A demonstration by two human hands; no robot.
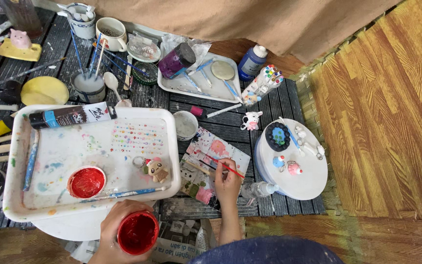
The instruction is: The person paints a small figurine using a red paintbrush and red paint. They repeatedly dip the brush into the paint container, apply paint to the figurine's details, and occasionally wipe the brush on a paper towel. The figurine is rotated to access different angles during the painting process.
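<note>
While my left hand is wrapped around a red pot of paint, held low and close to me just below the tray's near edge, my right hand pinches a thin brush with a red handle, fingers closed on it and the bristle end pointing left over a paint-smeared sheet. The pot is open and full to a wet red surface. I judge the painting to be under way rather than near its end: the sheet carries pink and red dabs, and the brush is loaded or about to be.

Just beyond my left hand, the white tray holds a red lid, a blue brush along its near side, a small figurine that looks only partly coloured, rows of dried dots, and a black tube across its far edge. To the right, a round white stand carries small painted pieces, which look finished.

Farther off on the dark slatted surface are a rinse cup with brushes, a yellow disc, a second tray with a purple jar, and a blue bottle.
</note>
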